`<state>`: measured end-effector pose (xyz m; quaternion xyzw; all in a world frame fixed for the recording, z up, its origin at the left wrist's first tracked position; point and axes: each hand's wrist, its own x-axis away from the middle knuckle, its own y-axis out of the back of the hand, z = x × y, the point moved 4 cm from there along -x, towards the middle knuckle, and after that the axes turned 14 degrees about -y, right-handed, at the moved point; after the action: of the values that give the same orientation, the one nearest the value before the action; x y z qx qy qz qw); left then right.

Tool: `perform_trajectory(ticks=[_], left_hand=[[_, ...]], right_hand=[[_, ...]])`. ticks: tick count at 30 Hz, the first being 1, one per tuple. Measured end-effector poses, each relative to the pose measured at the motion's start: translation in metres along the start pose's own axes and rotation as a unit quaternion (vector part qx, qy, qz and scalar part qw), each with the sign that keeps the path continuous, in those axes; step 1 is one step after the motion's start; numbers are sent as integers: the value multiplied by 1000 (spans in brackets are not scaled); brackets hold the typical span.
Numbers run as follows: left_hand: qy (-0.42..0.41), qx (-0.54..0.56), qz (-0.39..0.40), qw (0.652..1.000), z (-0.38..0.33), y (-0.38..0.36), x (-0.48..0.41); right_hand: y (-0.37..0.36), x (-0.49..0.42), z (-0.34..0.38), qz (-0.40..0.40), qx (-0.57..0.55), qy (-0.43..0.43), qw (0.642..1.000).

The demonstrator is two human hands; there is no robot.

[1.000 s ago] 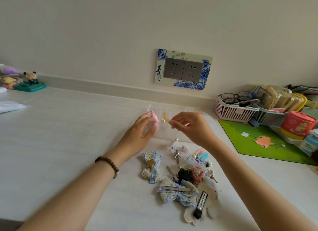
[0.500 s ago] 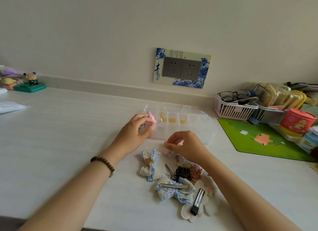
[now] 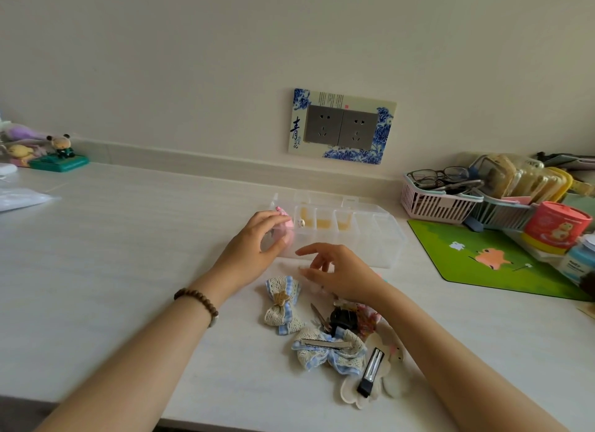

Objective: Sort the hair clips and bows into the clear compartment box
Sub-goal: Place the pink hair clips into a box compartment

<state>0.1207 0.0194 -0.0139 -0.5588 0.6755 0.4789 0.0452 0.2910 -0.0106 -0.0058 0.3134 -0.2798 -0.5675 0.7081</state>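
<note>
Near box [image 3: 386,248], two bows [image 3: 282,304], one pink clip [image 3: 285,217]

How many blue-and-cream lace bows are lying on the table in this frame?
2. The star-centred bow lies left of the pile; the upturned bow, metal clip showing, lies at the pile's near edge. The right hand may hide more.

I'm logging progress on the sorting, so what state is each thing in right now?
Box, lid open, three compartments hold yellowish pieces.
Left hand, pinches a pink clip at the box's left end.
Right hand, open, empty, above the pile.
Star bow, lying face up.
Second bow, face down, metal clip showing.
Black clip, closed, on a cream flower.
Wall sockets, nothing plugged in.
</note>
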Motion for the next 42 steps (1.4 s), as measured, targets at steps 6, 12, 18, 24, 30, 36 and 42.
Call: perform_trajectory(ticks=[6,12,18,24,30,36,42], left_hand=[[6,11,-9,1000,-1,-1,-1],[4,-14,-5,1000,-1,-3,-2],[1,-41,-11,999,-3,0,-5],[-7,-48,-10,999,-4,-1,-5],[-8,-54,-10,998,-4,-1,-5],[-6,-80,-5,997,-6,-1,-3],[-5,-80,0,997,-6,-2,-2]], right_hand=[[44,-7,13,-121,-163,57,978],[77,-55,22,-195,-165,44,966],[62,-85,23,-119,13,61,991],[55,-89,18,-155,62,59,984],[44,-81,16,-71,131,59,987],[38,-74,20,-52,197,51,978],[39,-80,28,-75,241,48,967]])
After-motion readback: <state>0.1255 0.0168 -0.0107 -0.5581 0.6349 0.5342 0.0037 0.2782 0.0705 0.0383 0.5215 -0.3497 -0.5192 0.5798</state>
